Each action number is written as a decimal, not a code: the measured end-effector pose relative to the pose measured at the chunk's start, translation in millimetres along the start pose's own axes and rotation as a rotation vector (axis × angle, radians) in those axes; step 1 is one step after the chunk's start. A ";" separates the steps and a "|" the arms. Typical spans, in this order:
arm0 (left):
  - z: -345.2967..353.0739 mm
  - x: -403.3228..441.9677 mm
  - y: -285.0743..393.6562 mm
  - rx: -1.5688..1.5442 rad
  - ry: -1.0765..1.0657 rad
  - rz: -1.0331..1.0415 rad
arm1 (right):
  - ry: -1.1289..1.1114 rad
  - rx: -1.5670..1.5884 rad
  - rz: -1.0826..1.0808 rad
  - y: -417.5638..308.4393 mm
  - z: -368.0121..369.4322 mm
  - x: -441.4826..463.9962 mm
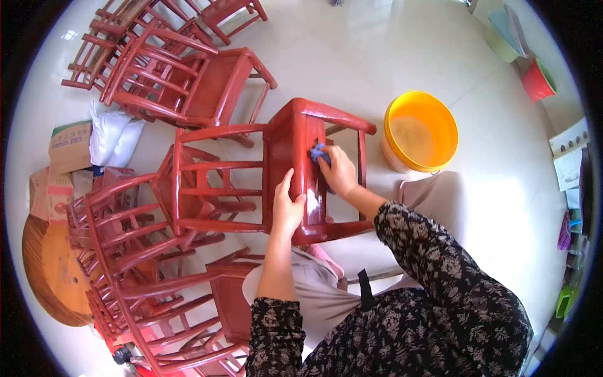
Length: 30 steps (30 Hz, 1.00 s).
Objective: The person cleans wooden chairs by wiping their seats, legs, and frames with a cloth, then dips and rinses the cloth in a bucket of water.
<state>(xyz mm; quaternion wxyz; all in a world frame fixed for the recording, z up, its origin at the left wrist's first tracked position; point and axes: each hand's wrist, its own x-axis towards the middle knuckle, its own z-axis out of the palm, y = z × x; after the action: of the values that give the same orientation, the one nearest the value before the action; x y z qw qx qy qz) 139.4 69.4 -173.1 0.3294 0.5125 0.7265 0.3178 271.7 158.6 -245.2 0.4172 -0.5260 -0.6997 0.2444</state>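
Note:
A red wooden chair (281,147) stands tipped in front of me, with its slatted back pointing left and the seat's front side facing me. My right hand (339,171) is closed around a crumpled blue cloth (319,152), pressed to the chair's front panel below the seat edge. My left hand (287,204) lies on the seat near that edge, fingers stretched out and thumb apart, holding nothing.
A yellow bucket (422,131) stands on the pale tiled floor to the right of the chair. Several more red chairs (213,88) crowd the left side. Beyond them are cardboard boxes (70,147), white bags (116,135) and a round wooden board (59,276). A red bin (539,81) is far right.

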 end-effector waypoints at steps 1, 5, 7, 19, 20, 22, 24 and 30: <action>1.9 0.4 -1.1 0.031 0.016 0.021 | 0.016 -0.023 0.012 3.2 1.4 18.2; 9.4 4.5 -5.4 0.056 0.049 0.059 | 0.006 -0.051 0.129 3.1 -1.3 67.3; 12.7 9.0 -6.6 0.095 0.044 0.085 | 0.153 0.035 0.182 -12.0 -5.2 89.5; 20.8 4.2 -7.5 0.158 0.040 0.069 | 0.132 -0.109 0.039 -1.6 23.8 123.1; 19.6 4.4 -5.5 0.160 0.040 0.076 | 0.128 -0.187 0.194 14.8 18.2 121.6; 22.1 2.1 -3.8 0.229 0.079 0.088 | 0.123 -0.335 0.413 67.1 1.7 109.2; 23.1 3.6 -8.7 0.230 0.091 0.134 | 0.120 -0.423 0.490 115.2 -8.0 89.4; 22.9 7.1 -9.3 0.190 0.084 0.143 | 0.083 -0.329 0.280 110.5 13.1 99.8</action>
<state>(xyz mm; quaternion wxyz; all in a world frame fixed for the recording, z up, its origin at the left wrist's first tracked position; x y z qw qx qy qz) 151.0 76.5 -194.9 0.2251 0.5782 0.7280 0.2915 309.6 289.8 -305.8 0.3163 -0.6887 -0.6323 0.1607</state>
